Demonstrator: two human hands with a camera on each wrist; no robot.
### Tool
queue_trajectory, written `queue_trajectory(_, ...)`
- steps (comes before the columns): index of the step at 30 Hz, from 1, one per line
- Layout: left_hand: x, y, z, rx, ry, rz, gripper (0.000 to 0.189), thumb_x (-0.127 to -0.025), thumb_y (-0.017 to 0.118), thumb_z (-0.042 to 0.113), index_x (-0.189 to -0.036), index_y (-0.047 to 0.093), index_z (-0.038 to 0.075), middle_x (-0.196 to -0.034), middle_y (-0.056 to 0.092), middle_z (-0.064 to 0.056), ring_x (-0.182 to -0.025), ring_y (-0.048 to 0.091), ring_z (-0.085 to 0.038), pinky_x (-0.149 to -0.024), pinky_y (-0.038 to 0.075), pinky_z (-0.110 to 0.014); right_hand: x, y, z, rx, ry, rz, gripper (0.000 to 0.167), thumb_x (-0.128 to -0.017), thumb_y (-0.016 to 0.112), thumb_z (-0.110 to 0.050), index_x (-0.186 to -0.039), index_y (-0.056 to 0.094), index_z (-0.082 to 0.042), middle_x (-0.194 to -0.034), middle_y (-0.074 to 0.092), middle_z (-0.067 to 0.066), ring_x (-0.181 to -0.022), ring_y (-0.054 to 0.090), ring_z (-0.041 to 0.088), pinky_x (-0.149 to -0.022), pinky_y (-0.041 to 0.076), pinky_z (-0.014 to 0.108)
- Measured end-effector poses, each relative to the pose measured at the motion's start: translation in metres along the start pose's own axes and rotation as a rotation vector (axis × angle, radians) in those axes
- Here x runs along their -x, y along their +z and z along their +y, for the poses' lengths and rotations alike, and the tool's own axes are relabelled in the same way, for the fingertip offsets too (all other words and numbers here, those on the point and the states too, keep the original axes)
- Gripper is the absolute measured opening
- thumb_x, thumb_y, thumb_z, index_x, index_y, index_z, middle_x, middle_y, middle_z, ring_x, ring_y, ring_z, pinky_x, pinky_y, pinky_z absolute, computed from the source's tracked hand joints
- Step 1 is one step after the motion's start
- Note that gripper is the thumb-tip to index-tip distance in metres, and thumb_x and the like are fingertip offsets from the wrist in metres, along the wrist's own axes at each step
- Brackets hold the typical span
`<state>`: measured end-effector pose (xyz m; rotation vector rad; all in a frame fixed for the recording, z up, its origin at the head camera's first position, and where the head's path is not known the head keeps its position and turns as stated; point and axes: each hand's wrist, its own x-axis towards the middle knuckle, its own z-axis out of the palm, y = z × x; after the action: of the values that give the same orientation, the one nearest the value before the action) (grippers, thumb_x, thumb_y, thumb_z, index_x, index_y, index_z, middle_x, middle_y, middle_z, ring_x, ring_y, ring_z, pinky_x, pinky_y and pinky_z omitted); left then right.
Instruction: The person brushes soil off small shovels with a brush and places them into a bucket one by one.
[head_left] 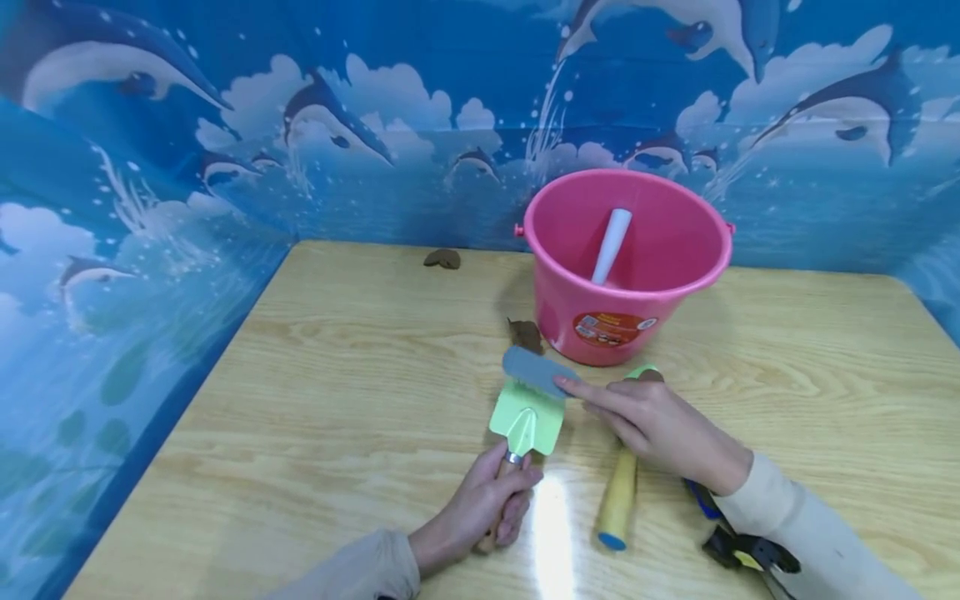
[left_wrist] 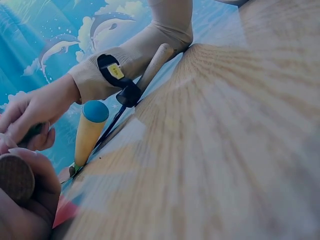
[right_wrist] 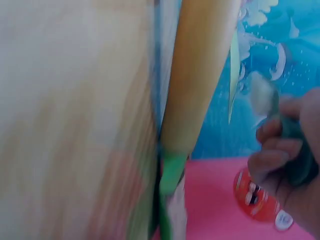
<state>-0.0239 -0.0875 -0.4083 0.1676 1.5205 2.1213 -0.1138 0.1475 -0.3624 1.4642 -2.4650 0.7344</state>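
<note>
My left hand (head_left: 480, 504) grips the wooden handle of a small hand trowel, its pale green blade (head_left: 513, 417) pointing away over the table. The handle's round butt end (left_wrist: 16, 178) pokes out of the left fist in the left wrist view. In my right hand (head_left: 663, 421) is a brush (head_left: 534, 369) with a flat grey-blue back, a finger lying along it. Its bristle side faces down at the far edge of the trowel blade. Pale bristles (right_wrist: 261, 94) and a dark green handle (right_wrist: 299, 150) appear in the right wrist view, with fingers curled round the handle.
A pink bucket (head_left: 551, 308) stands at the back, a pale rod-like handle (head_left: 612, 246) inside. Brown scraps (head_left: 527, 335) lie beside it, and another brown piece (head_left: 442, 259) farther back. A yellow-handled tool (head_left: 619, 500) and a black-and-blue item (head_left: 720, 546) lie near the right arm.
</note>
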Motion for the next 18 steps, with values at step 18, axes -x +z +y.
queue_trajectory(18,0.003,-0.002,0.003,0.162,0.028,0.015,0.016,-0.088,0.048,0.001,-0.087,0.034,0.01,-0.049,0.033,0.01,-0.036,0.034,0.0,-0.032,0.03,-0.014,0.001,-0.001,-0.01,0.037,0.012,-0.062,0.067,-0.087,0.064,-0.002,-0.147,0.041,-0.023,-0.069,0.047,-0.016,-0.058,0.038,-0.006,-0.054,0.041,0.012)
